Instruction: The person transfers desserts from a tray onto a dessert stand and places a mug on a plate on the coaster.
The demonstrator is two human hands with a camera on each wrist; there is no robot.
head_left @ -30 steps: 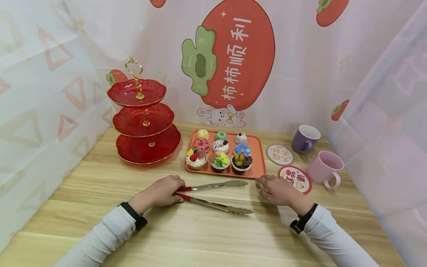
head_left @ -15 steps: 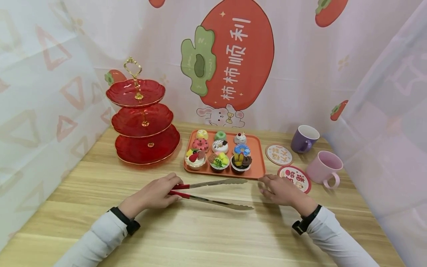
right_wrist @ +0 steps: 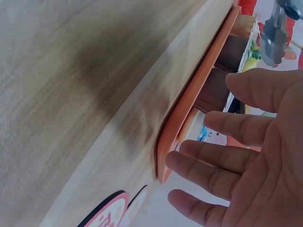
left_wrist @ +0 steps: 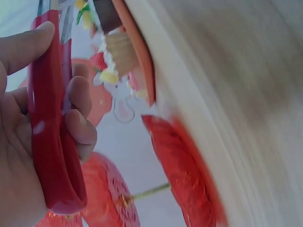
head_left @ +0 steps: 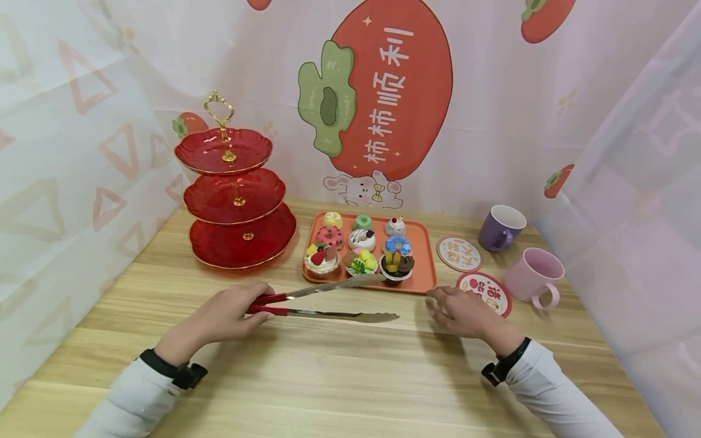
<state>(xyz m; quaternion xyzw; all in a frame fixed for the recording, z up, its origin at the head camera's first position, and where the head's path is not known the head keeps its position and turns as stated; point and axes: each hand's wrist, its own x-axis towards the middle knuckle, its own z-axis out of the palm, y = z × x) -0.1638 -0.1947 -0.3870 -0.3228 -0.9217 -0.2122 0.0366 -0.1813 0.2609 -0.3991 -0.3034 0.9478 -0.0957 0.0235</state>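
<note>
My left hand (head_left: 232, 311) grips the red handles of metal tongs (left_wrist: 49, 109), thumb on one side and fingers curled round the other. The tongs' arms spread apart, pointing right, with nothing between their scalloped tips. In the head view the upper tip overlaps the front edge of an orange tray (head_left: 424, 255). On that tray sit toy cupcakes, such as a chocolate cupcake (head_left: 395, 267), and doughnuts, such as a pink doughnut (head_left: 330, 236). My right hand (head_left: 465, 313) is beside the tray's front right corner, its fingers extended and apart in the right wrist view, holding nothing.
A three-tier red cake stand (head_left: 243, 240) with a gold handle stands at the left. To the right lie two round coasters, one white (head_left: 459, 253) and one red-rimmed (head_left: 487, 292). A purple mug (head_left: 498, 230) and a pink mug (head_left: 530, 277) stand beyond them.
My left hand has drawn the tongs to the left and lifted them a little, and their tips have swung toward the tray. The right hand has hardly moved.
</note>
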